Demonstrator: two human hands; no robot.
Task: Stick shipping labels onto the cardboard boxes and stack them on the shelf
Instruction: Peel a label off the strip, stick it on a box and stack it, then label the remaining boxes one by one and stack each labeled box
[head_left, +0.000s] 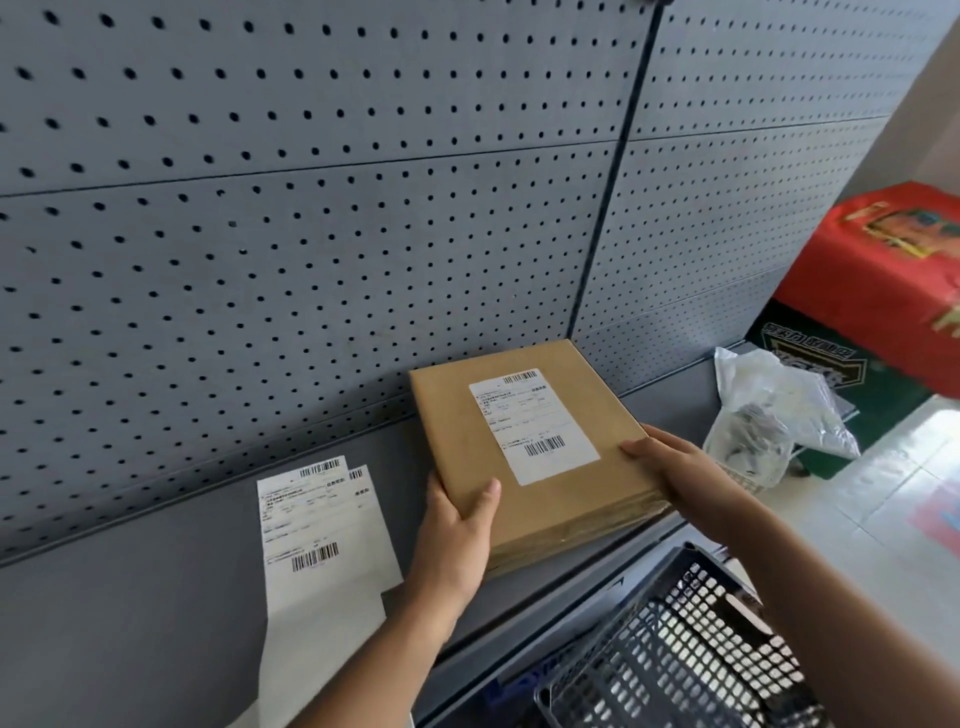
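Grey perforated metal back panel rising behind a flat grey shelf. On the shelf's right part lies one flat brown cardboard box, its far short edge close to the panel and its near corner at the shelf's front lip; layered lines along the near edge do not show whether more than one box is there. The box sits between two hands. The left hand grips the near left corner with the thumb on top and the fingers under the edge. The right hand grips the right long edge, thumb laid on the top face, fingers curled down the side. The box's long axis runs near to far and slants leftward at the far end. One white shipping label is stuck on the top face, parallel to that axis, with one barcode at its far end and one at its near end. Below the shelf, at right, is one dark plastic mesh basket. Further right, one red printed carton rests on one dark green carton, with one clear plastic bag beside them. Left of the box, well apart from both hands, lie two loose white label sheets, overlapping.
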